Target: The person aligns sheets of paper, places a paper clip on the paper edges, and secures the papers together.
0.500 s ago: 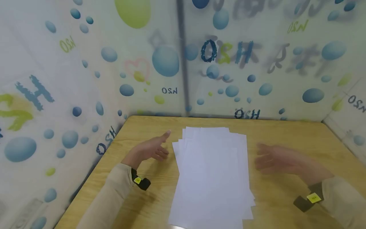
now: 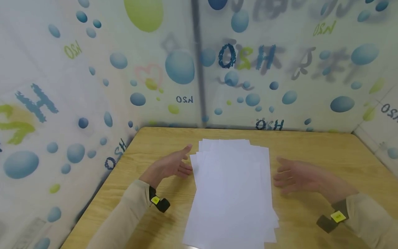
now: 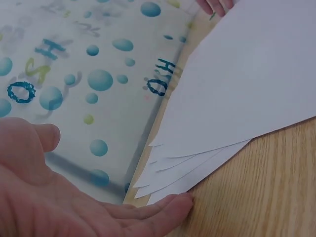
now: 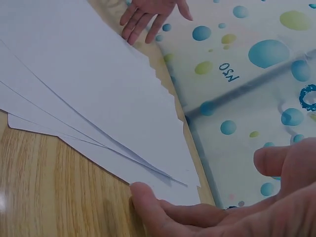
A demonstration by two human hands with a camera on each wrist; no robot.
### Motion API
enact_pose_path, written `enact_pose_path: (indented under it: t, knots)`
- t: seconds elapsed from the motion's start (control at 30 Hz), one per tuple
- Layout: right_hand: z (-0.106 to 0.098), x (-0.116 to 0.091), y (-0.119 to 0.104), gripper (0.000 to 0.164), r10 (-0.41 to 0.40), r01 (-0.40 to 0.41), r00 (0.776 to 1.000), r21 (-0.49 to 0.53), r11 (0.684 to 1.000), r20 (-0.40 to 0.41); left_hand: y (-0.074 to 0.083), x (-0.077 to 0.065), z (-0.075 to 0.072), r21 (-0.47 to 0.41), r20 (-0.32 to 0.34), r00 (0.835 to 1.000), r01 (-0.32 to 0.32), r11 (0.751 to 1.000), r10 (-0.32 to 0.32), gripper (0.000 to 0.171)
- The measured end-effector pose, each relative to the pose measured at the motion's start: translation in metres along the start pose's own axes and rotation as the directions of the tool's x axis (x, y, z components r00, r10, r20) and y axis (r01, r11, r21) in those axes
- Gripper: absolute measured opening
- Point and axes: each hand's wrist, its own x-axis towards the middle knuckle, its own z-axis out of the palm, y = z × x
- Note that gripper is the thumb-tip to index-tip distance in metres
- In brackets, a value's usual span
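Paper stack point(image 2: 231, 193), edges staggered, sits at 5–6 o'clock in head view; left hand point(image 2: 172, 166) at its 10, right hand point(image 2: 301, 176) near its 3, both spread, gripping nothing. Uneven squeeze could buckle or skew it.

cams: head – hi, fwd/down | L/R wrist – close, facing inward | shared: paper stack point(image 2: 230, 193)

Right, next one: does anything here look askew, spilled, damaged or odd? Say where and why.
Yes: the paper, between left hand and right hand, is askew; its sheets are fanned unevenly, corners jutting out on both sides instead of lining up. The wall lettering also reads backwards. I see no spill or tear.
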Motion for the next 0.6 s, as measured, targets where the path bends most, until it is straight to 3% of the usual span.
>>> enact_pose_path:
  t: [0.17,0.6]
  knots:
    - [0.005,0.007,0.001,0.086,-0.001,-0.002,0.999,0.069,0.998,0.034,-0.001,0.001,0.005,-0.05,0.035,0.999,-0.008,0.999,0.01,0.093]
    - [0.023,0.016,-0.003,0.085,-0.023,0.022,0.999,0.052,0.998,0.023,0.002,0.003,0.025,-0.132,0.094,0.995,-0.007,0.991,0.02,0.089]
